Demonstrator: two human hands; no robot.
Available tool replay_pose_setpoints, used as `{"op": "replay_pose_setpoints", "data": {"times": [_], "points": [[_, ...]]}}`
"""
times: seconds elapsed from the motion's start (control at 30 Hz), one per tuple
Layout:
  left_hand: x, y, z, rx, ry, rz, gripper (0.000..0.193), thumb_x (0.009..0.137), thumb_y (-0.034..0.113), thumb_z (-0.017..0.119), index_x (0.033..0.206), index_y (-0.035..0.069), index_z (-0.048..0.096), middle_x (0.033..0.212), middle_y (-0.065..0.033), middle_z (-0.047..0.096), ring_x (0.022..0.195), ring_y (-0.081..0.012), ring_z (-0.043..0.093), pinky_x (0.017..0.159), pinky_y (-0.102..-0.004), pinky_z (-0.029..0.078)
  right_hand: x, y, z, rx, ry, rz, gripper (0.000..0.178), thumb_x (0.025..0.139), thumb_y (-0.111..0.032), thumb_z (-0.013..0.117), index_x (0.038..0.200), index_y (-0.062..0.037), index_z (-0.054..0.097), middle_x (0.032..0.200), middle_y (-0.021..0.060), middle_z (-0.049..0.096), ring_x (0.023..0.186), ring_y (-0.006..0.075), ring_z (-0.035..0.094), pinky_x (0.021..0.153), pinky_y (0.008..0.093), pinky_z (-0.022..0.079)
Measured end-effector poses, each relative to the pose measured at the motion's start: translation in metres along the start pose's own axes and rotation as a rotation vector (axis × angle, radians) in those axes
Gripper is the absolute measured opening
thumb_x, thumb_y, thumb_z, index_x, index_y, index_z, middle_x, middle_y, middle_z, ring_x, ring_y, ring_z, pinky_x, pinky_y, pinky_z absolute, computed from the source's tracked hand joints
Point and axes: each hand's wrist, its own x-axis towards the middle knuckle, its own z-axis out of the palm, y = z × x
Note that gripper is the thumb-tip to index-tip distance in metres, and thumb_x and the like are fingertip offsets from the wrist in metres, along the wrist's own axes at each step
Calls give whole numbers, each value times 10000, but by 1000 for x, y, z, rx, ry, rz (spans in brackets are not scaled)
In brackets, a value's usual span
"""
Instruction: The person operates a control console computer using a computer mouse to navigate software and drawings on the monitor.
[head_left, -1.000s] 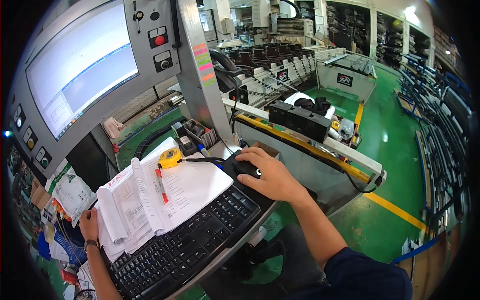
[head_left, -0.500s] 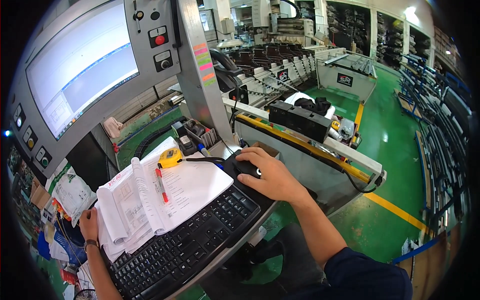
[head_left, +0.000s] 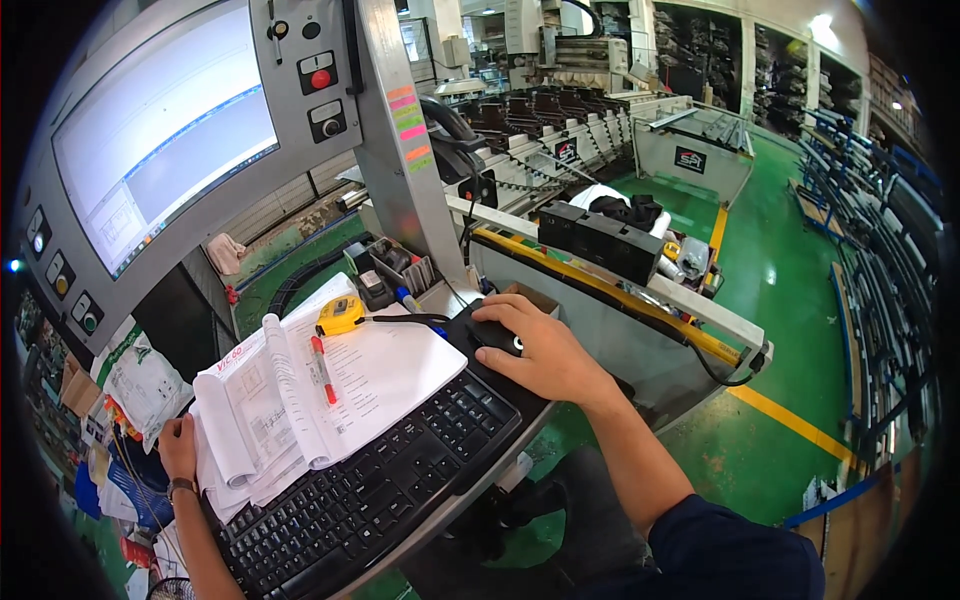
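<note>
My right hand (head_left: 540, 350) is curved over a black computer mouse (head_left: 490, 330) at the right end of the desk. At the left edge of a stack of papers (head_left: 400, 360), my left hand (head_left: 179, 450) has its fingers curled; what they grip, if anything, is hidden. Between my arms lies a black keyboard (head_left: 370, 490), with the papers just beyond it. Some sheets are rolled back. A red marker pen (head_left: 324, 372) and a yellow tape measure (head_left: 340, 316) rest on top. The tape measure's black strap reaches toward the mouse.
A grey control panel with a lit screen (head_left: 165, 130), knobs and a red button (head_left: 320, 78) rises at the left. A white plastic bag (head_left: 145, 390) sits below it. Beyond the desk are a yellow-edged machine rail (head_left: 600, 290) and a black box (head_left: 600, 240). Metal profiles (head_left: 890, 260) are racked far right.
</note>
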Motion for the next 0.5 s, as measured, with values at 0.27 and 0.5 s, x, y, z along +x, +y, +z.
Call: {"op": "replay_pose_setpoints", "data": {"times": [0.27,0.5], "points": [[1,0,0,4,2,-9,449,1008,437,743,1079,-5,773,1050,-176,801,972,-312,754,912,-418,557,0,0,-1,20,-4,0,497,992,-329,750,1405,-72,649,1504,171,590,1307,424,628,1114,485,497],[-1,3,-2,-7,-7,5,453,1009,437,739,1084,-8,773,1046,-178,800,964,-314,754,913,-422,556,0,0,0,6,-1,0,497,991,-328,750,1403,-71,649,1495,166,596,1297,422,631,1106,487,499]]}}
